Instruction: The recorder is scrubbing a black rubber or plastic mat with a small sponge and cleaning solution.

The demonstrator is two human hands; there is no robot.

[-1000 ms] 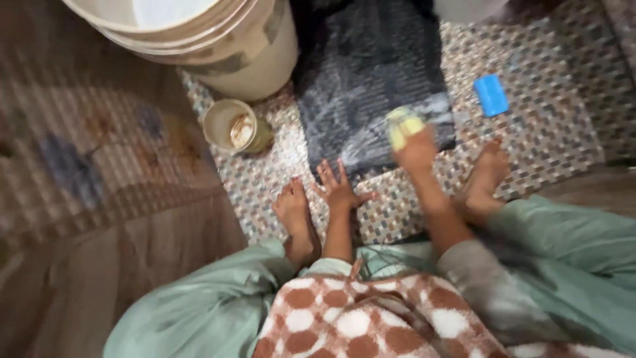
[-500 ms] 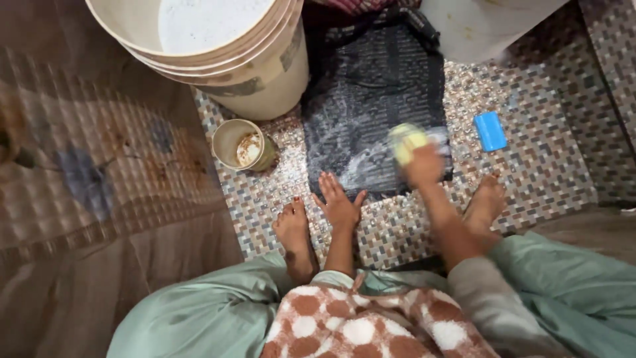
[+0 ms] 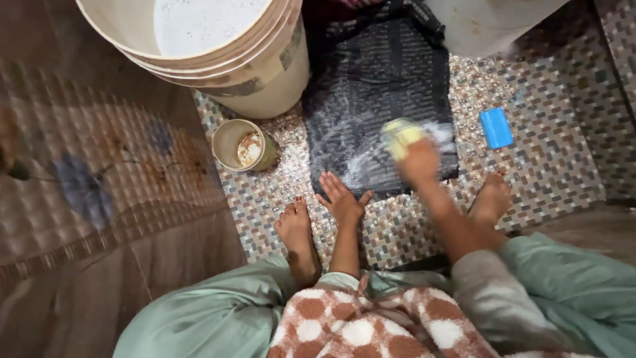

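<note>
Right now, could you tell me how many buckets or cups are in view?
3: a big cream bucket at top left holding sudsy water, a small cup just below it on the tiles, and a white container cut off at top right. Others may lie out of frame.

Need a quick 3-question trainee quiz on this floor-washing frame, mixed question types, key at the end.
1. True or false: the right hand holds a yellow scrubbing piece on the dark cloth.
2. What does the left hand do? A) lifts the small cup B) presses flat on the near edge of the cloth C) holds the blue bar
3. Fill in: the blue bar lies on the mosaic floor, to the ____ of the cloth in the picture.

Key: 1 true; 2 B; 3 right. For reference, the small cup stands beside the big bucket, untouched.
</note>
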